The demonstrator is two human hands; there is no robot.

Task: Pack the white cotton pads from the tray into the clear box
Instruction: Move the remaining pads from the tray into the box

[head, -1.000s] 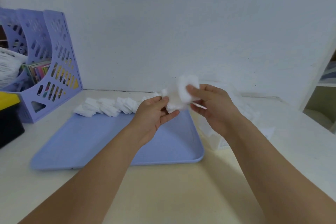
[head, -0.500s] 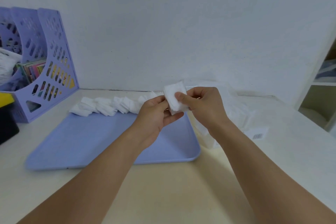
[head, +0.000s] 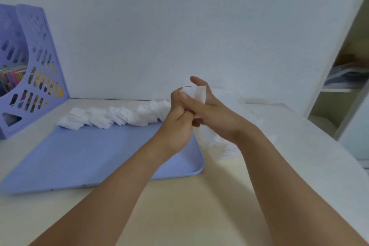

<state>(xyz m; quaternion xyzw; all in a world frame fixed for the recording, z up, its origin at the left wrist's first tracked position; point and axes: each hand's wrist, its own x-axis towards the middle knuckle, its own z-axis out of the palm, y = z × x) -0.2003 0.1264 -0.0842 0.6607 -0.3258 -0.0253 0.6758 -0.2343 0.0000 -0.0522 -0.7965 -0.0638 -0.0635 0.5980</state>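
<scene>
A small stack of white cotton pads (head: 199,92) is pressed between my two hands, above the right end of the blue tray (head: 79,154). My left hand (head: 177,124) grips the stack from the left, its thumb across the front. My right hand (head: 213,114) cups it from the right and behind, fingers raised. A row of several more cotton pads (head: 117,116) lies along the tray's far edge. The clear box (head: 221,144) stands right of the tray, largely hidden behind my right wrist, with pads inside.
A purple perforated file holder (head: 36,74) with books stands at the far left against the white wall. An open shelf unit (head: 343,90) rises at the right. The pale tabletop (head: 189,205) stretches in front of the tray.
Both hands have closed together around the pad stack and squared it up. The view has shifted slightly, so the hands sit further right and the tray nearer.
</scene>
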